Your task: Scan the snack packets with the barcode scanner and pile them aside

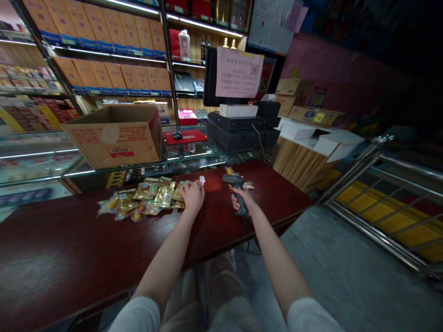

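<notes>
Your right hand point(244, 201) is wrapped around the scanner point(231, 179), over the table point(86, 249). Your left hand point(193, 197) pinches a small shiny packet point(202, 179), left of the scanner. Just left of that hand lie piled gold packets point(145, 196); beyond them stands a cardboard box point(117, 145).

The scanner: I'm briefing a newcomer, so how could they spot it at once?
At the dark red table, find the right hand. The scanner is gripped in it. Unlike the shiny gold packets, it is dark grey, pistol-shaped and trails a black cable.
</notes>
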